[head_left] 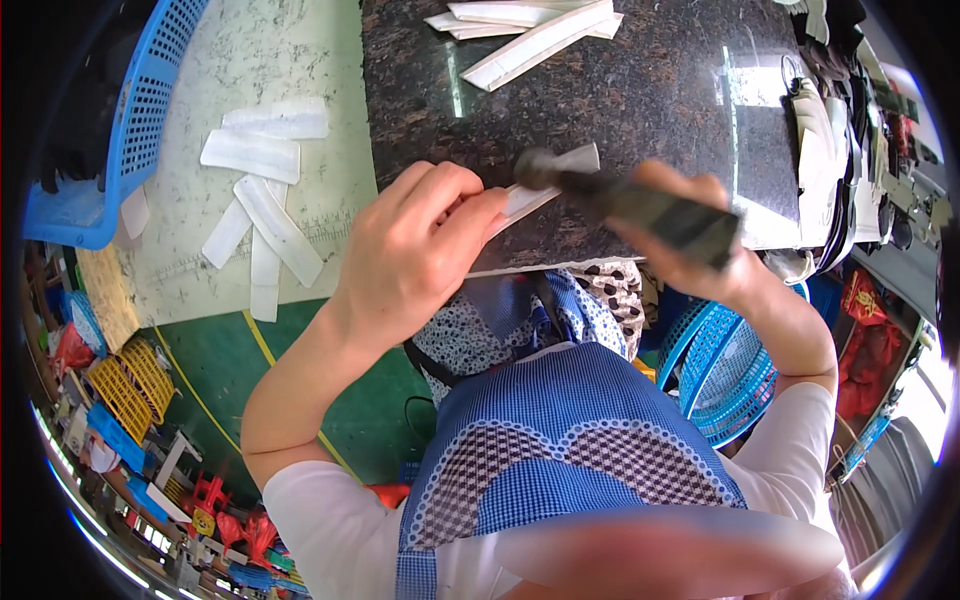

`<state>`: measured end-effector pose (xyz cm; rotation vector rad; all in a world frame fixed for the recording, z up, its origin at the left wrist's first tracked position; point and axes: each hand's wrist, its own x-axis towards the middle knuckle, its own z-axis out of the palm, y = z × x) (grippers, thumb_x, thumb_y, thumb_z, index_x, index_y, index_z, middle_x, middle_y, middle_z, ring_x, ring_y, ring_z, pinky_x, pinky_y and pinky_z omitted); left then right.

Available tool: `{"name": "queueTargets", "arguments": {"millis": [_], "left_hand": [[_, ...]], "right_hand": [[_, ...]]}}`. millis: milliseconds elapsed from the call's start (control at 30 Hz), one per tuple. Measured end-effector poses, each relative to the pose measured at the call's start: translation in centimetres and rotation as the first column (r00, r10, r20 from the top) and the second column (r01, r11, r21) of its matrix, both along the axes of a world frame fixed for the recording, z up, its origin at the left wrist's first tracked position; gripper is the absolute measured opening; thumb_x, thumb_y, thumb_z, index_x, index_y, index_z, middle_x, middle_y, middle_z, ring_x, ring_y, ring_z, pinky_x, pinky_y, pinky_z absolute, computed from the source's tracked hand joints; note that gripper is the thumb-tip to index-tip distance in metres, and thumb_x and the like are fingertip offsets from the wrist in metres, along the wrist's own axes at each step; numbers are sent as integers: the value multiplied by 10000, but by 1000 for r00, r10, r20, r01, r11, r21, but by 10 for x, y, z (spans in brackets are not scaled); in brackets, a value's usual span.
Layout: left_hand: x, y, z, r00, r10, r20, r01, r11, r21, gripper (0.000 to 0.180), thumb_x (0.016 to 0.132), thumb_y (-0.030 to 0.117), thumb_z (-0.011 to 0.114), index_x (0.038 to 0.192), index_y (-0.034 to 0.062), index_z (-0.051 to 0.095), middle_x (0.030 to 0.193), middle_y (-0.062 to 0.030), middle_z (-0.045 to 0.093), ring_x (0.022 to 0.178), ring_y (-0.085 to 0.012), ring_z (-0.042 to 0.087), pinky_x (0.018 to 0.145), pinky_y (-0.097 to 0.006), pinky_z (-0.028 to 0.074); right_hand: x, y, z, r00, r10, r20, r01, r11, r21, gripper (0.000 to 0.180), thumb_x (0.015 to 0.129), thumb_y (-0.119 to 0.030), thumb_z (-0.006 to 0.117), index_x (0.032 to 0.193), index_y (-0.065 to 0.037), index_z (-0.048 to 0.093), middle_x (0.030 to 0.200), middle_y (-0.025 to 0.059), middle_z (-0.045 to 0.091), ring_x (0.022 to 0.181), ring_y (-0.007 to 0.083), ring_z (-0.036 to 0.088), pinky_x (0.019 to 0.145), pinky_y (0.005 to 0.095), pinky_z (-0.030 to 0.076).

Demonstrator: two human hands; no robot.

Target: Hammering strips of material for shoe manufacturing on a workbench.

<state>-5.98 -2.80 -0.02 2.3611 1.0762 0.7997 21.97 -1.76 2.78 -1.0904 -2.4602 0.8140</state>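
While the left hand presses a pale strip flat against the dark stone slab, its fingers are bent and closed together over the strip's near end, pinning rather than pinching it. That strip lies at the near edge of the slab, one flared end sticking out beyond the fingertips. The right hand is wrapped tight around the handle of a dark hammer, whose rounded head sits just over the exposed end of the strip; the blur makes it impossible to tell whether head and strip touch. Judging by how thin and flat it lies, the strip is probably light and flexible, something like leather or stiff fabric, likely to slide on the polished slab unless held down, so a flat press well back from the struck end looks like the sensible hold. The hammer seems heavy at its head and is best taken along the handle, as it is now. More pale strips lie piled at the far side of the slab, others on the light board left of it, beside a blue basket.
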Motion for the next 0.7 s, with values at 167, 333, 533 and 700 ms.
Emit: {"name": "queueTargets", "arguments": {"millis": [167,333,533,700], "left_hand": [[-11,6,15,998,-45,51,56,972,-229,293,733,0,782,1019,17,720,898,-56,612,752,-234,608,649,-357,511],[-15,-10,7,1000,22,22,-20,996,-85,265,718,10,804,971,8,726,881,-58,608,736,-228,605,639,-350,504],[-20,-20,-6,995,89,49,-93,992,81,232,676,44,852,854,29,704,831,-51,603,680,-218,588,567,-326,479],[-23,-25,-15,992,115,53,-123,976,179,263,637,57,874,825,27,692,799,-48,599,668,-213,587,542,-320,474]], "right_hand": [[-6,5,-2,999,-36,-29,36,999,7,156,822,-44,697,931,-41,586,724,124,591,528,301,617,479,409,470],[-13,0,-3,997,34,-74,-45,987,-152,168,816,-46,714,930,-20,594,722,99,595,541,263,644,481,383,492],[-27,1,-10,991,15,-134,-29,995,-98,135,858,-105,677,911,-56,563,557,81,557,495,270,633,454,396,479],[-37,1,0,993,95,-74,-100,993,-62,148,854,-103,690,916,-38,573,598,106,576,513,286,633,457,388,476]]}}
